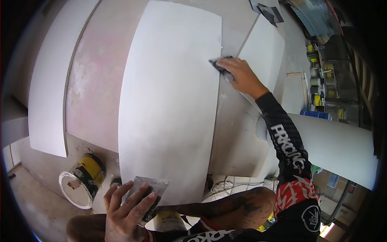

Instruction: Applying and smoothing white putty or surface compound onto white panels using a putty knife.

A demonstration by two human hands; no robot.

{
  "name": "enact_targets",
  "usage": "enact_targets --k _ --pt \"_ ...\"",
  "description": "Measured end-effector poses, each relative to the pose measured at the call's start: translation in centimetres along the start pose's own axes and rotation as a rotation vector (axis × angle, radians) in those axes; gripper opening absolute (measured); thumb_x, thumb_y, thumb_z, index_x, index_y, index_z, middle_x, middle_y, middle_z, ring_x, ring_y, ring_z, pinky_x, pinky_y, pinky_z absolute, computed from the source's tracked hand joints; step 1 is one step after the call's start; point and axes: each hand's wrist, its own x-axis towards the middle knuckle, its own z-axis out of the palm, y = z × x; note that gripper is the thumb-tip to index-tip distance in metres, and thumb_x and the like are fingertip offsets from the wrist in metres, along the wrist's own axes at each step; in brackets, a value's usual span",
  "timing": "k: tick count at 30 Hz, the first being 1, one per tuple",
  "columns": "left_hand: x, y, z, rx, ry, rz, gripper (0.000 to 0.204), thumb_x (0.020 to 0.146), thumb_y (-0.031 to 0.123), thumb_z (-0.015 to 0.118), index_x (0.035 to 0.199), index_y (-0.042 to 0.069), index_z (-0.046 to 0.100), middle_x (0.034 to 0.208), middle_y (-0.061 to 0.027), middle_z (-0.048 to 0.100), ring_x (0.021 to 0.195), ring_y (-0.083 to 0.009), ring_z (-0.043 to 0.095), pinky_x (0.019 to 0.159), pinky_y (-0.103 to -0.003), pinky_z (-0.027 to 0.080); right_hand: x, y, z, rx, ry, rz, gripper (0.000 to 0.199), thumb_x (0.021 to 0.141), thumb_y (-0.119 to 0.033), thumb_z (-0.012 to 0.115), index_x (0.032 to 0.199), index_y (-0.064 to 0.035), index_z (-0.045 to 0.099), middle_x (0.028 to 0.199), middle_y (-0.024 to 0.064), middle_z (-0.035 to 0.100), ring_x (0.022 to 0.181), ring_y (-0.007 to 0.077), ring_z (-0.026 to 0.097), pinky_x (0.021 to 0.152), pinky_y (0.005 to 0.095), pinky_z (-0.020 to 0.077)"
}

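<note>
A long white panel (169, 101) lies in front of me, stretching away across the work surface. My right hand (241, 76) is at its far right edge, closed over a dark piece of sandpaper (216, 64) that rests against the panel. Near the close end of the panel, my left hand (130, 206) has its fingers bent over a grey, partly shiny flat sheet (156, 186). The underside of that sheet and my left thumb are hidden, so its kind is unclear.
Another white panel (50, 84) lies at left, and a smaller one (264, 52) at right. Dark sheets (272, 14) lie at the far right. A yellow-and-black bucket (89, 167) stands near left. Several cans (318, 100) line the right side beyond a curved white panel (338, 139).
</note>
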Motion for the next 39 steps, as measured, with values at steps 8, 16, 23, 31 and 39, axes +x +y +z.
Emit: enact_targets --k 8,16,23,31,39 --pt "0.0 0.6 -0.3 0.050 -0.004 0.000 0.053 0.065 0.006 0.068 0.117 0.011 0.063 0.122 -0.0112 0.065 0.117 -0.0383 0.055 0.102 -0.055 0.033 7.8 9.2 -2.3 -0.022 0.117 0.194 0.044 0.084 -0.002 0.051 0.127 -0.0064 0.059 0.122 0.0184 0.062 0.113 0.0340 0.058 0.100 0.0377 0.0438" --pt "0.7 -0.2 -0.5 0.024 -0.018 -0.047 0.052 0.065 0.005 0.068 0.117 0.010 0.063 0.121 -0.0113 0.066 0.116 -0.0384 0.056 0.100 -0.056 0.034 17.2 14.3 1.0 -0.098 -0.004 0.482 0.046 0.082 -0.004 0.048 0.127 -0.0085 0.059 0.118 0.0200 0.064 0.107 0.0351 0.062 0.097 0.0394 0.0463" --pt "1.2 -0.5 -0.2 0.042 -0.022 -0.021 0.052 0.065 0.007 0.071 0.116 0.008 0.063 0.121 -0.0131 0.065 0.115 -0.0389 0.056 0.099 -0.057 0.035 12.5 9.7 0.4 -0.077 -0.039 0.292 0.047 0.079 0.000 0.051 0.124 -0.0078 0.060 0.116 0.0180 0.065 0.107 0.0333 0.062 0.097 0.0373 0.0470" --pt "-0.6 -0.1 0.7 -0.782 0.156 -0.397 0.034 0.097 0.022 0.055 0.124 0.001 0.059 0.108 -0.0141 0.067 0.095 -0.0209 0.063 0.084 -0.036 0.049 3.1 1.4 -0.7 0.137 -0.050 0.021 0.036 0.082 -0.001 0.059 0.118 -0.0052 0.063 0.117 0.0134 0.065 0.106 0.0333 0.059 0.095 0.0422 0.0453" --pt "2.2 3.0 1.1 -2.047 0.217 -0.623 0.037 0.095 0.021 0.054 0.127 0.003 0.049 0.109 -0.0108 0.064 0.091 -0.0256 0.067 0.069 -0.037 0.059 -4.4 -22.2 -9.9 0.883 0.327 -0.236 0.053 0.087 0.004 0.054 0.137 -0.0091 0.049 0.145 0.0135 0.044 0.135 0.0339 0.040 0.115 0.0460 0.0287"
